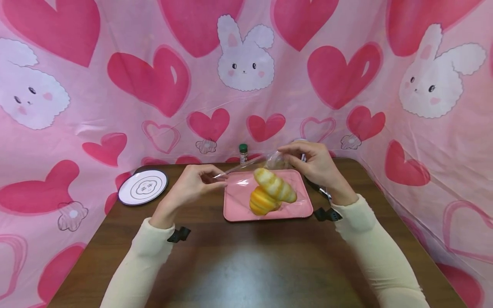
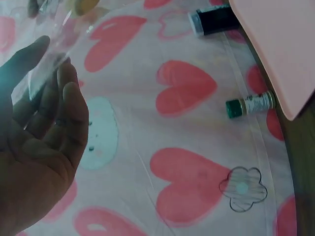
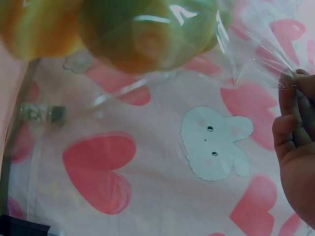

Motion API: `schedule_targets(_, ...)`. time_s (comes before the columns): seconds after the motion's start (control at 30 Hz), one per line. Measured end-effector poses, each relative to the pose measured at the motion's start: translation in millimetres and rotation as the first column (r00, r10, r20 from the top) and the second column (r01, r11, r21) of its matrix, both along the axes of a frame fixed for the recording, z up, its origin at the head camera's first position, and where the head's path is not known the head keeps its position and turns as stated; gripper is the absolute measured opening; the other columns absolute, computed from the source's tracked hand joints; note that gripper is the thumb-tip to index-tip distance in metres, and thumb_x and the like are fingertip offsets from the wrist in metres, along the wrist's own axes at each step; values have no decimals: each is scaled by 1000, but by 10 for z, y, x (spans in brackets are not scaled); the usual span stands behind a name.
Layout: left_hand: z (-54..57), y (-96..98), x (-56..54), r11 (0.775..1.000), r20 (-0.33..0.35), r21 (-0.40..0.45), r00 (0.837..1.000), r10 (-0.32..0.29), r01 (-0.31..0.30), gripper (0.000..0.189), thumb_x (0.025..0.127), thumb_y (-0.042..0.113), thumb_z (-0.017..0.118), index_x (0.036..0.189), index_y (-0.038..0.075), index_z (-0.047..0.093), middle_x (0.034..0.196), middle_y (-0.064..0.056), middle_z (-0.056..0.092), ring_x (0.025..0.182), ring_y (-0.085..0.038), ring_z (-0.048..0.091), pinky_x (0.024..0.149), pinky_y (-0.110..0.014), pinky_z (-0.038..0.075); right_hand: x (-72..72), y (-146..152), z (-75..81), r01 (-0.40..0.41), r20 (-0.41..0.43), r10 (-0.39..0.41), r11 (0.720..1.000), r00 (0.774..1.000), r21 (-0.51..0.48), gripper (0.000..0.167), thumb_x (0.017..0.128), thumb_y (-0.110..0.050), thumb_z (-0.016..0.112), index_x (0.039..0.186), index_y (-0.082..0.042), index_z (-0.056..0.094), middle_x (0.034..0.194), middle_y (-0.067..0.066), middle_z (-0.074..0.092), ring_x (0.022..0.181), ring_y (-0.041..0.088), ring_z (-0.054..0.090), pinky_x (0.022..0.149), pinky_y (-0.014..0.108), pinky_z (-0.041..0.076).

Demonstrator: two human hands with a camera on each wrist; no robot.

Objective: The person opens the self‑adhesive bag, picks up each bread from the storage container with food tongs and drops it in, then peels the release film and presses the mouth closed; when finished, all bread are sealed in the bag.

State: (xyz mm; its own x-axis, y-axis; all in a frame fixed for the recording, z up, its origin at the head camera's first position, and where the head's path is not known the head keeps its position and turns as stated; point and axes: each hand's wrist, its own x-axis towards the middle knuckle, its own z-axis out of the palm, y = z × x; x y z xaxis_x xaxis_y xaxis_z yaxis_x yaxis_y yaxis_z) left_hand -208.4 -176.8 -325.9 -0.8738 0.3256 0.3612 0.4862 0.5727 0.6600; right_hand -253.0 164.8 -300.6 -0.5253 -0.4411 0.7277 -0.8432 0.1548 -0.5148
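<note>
A clear plastic bag (image 1: 250,164) stretches between both hands above the pink tray (image 1: 231,201). My left hand (image 1: 198,184) holds one edge of the plastic, which runs between thumb and fingers in the left wrist view. My right hand (image 1: 313,164) pinches the other side; in the right wrist view thumb and forefinger meet on gathered film. A long ridged bread roll (image 1: 275,185) and a rounder yellow bread roll (image 1: 262,203) appear over the tray, one overlapping the other. Shiny film crosses the bread in the right wrist view; I cannot tell whether both rolls are inside the bag.
A white plate (image 1: 143,187) with a dark rim lies at the left. Behind the tray stands a small green-capped bottle (image 1: 243,154). A dark container (image 2: 214,20) is at the back edge. Part of a black-handled utensil (image 1: 319,188) shows right of the tray. Patterned cloth (image 1: 246,102) surrounds the table.
</note>
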Motion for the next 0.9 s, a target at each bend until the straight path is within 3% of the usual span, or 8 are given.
schedule_targets(0.23, 33, -206, 65, 983, 45, 176, 998, 39, -46, 16, 82, 25, 83, 95, 17, 79, 85, 0, 75, 73, -16, 66, 64, -26, 56, -57, -90, -101, -7, 22, 7, 1000, 1000, -28, 29, 83, 8, 73, 111, -1, 75, 92, 10, 73, 68, 8, 53, 57, 20, 47)
schedule_targets(0.37, 38, -336, 84, 970, 10, 233, 997, 74, -74, 17, 84, 22, 81, 97, 12, 79, 81, 6, 73, 67, -16, 61, 57, -23, 50, -73, -187, -181, -43, 71, 47, 997, 996, -58, 28, 83, 9, 72, 110, 1, 75, 93, 16, 73, 66, 11, 54, 56, 19, 47)
schedule_targets(0.57, 30, -543, 140, 963, -52, 240, 989, 141, -125, 16, 85, 18, 80, 99, 10, 79, 83, 13, 74, 67, -13, 61, 56, -20, 48, -70, -384, -303, -66, 145, 72, 997, 987, -47, 28, 84, 3, 75, 112, -1, 75, 105, 17, 75, 82, 9, 70, 69, 19, 58)
schedule_targets(0.8, 47, -775, 233, 966, -17, 183, 982, 187, -180, 18, 88, 24, 77, 101, 12, 78, 85, 9, 74, 66, -14, 53, 54, -25, 44, -35, -577, -401, -74, 137, 72, 997, 988, 4, 28, 84, -6, 78, 112, -6, 76, 97, 9, 77, 71, 9, 62, 56, 23, 50)
schedule_targets(0.9, 57, -879, 282, 972, 5, 145, 982, 187, -186, 16, 88, 23, 76, 101, 13, 78, 84, 9, 73, 67, -14, 55, 56, -25, 46, -17, -664, -441, -81, 155, 75, 996, 985, 34, 28, 85, -10, 78, 113, -9, 76, 95, 5, 78, 69, 11, 60, 56, 24, 50)
